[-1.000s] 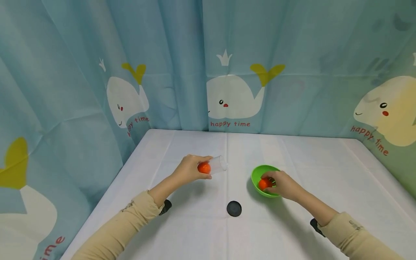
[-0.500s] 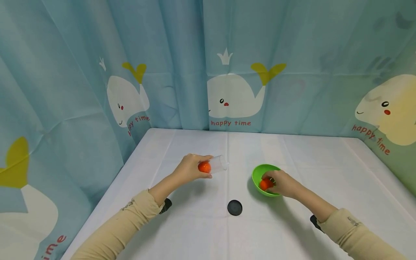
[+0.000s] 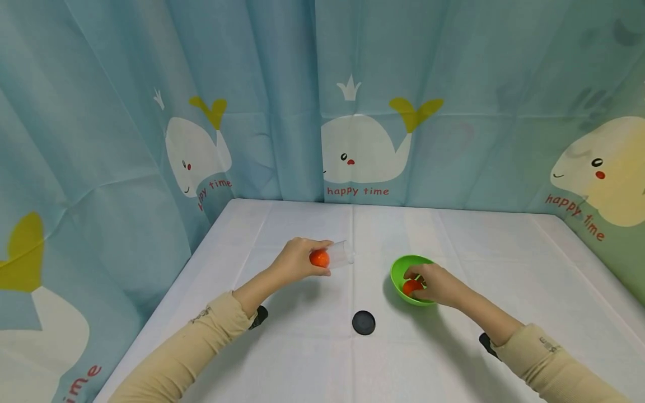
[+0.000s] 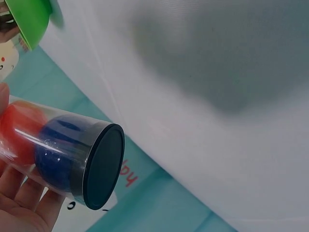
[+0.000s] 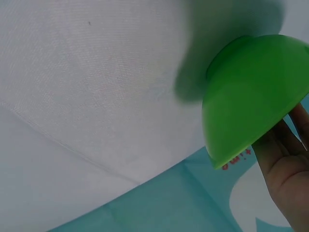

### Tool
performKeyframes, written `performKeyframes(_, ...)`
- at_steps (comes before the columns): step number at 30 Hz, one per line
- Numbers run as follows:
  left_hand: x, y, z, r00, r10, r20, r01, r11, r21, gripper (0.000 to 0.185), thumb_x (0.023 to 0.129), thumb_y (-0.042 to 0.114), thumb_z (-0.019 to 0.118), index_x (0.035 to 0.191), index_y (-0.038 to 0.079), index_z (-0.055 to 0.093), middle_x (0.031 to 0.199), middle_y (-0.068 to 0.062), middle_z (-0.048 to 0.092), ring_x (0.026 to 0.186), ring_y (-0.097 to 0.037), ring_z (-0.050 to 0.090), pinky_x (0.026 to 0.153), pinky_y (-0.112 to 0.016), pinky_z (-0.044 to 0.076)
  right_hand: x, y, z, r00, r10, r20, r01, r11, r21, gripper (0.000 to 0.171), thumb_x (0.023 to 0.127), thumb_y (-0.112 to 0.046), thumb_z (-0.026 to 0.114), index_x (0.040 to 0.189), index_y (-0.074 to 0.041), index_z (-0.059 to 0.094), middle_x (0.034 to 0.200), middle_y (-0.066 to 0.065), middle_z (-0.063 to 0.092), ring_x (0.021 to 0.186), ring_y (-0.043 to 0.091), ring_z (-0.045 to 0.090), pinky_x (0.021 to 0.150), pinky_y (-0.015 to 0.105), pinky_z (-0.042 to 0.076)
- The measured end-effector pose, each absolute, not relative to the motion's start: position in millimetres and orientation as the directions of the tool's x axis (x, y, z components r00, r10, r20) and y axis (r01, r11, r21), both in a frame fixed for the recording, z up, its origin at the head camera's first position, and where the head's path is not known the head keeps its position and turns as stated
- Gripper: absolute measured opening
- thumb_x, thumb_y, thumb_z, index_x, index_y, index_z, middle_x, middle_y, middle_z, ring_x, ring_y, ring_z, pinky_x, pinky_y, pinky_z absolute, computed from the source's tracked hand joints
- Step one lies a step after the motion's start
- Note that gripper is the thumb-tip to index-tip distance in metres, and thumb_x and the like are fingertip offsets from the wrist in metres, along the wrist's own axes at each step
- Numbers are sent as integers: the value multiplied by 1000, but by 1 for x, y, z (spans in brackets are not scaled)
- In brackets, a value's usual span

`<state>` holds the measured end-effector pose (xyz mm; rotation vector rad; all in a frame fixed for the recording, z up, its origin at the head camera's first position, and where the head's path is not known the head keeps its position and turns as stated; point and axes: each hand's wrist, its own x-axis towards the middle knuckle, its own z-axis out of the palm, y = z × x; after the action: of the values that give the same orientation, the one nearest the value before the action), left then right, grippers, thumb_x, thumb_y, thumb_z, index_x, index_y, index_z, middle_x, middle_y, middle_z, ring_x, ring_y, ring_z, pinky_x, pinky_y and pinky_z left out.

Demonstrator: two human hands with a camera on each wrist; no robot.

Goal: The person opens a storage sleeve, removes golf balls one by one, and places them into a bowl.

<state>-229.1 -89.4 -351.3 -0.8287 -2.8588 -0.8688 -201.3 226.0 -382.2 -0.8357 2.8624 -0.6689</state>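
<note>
My left hand [image 3: 297, 260] grips a clear plastic tube [image 3: 342, 253] above the table, tilted with its far end toward the right. Inside it are an orange ball [image 4: 21, 130] and a blue ball [image 4: 60, 152], seen in the left wrist view; a dark cap [image 4: 104, 166] covers the near end. On the right, my right hand [image 3: 440, 284] reaches into a green bowl [image 3: 398, 268], fingers and thumb curled around another orange ball [image 3: 412, 287]. In the right wrist view the bowl's wall hides that ball and the fingertips.
A round black lid [image 3: 364, 323] lies on the white table [image 3: 322, 358] between the hands, nearer the front. Blue curtains [image 3: 282, 112] printed with whales hang behind the table and along its sides.
The orange ball in the bowl sits slightly lower under my right fingers. My left hand and the tube have shifted very slightly right. Bowl and lid stay in place.
</note>
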Motion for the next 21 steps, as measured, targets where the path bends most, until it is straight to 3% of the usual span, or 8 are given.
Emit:
performKeyframes(14, -231, -85, -345, -854, 484, 189, 509, 704, 496, 61, 71, 19, 83, 127, 10, 60, 121, -11, 66, 104, -24, 63, 87, -34, 53, -202, 226, -366, -869, -490, 69, -468, 770, -433, 27, 78, -8, 73, 102, 2, 65, 99, 13, 68, 90, 32, 62, 78, 42, 53)
performKeyframes(21, -232, -83, -347, -851, 491, 185, 513, 706, 489, 61, 71, 20, 83, 127, 10, 61, 118, -10, 67, 102, -24, 63, 85, -33, 54, -204, 227, -362, -876, -470, 105, -463, 762, -452, 25, 85, -11, 67, 106, 3, 66, 103, 14, 69, 91, 30, 64, 79, 42, 54)
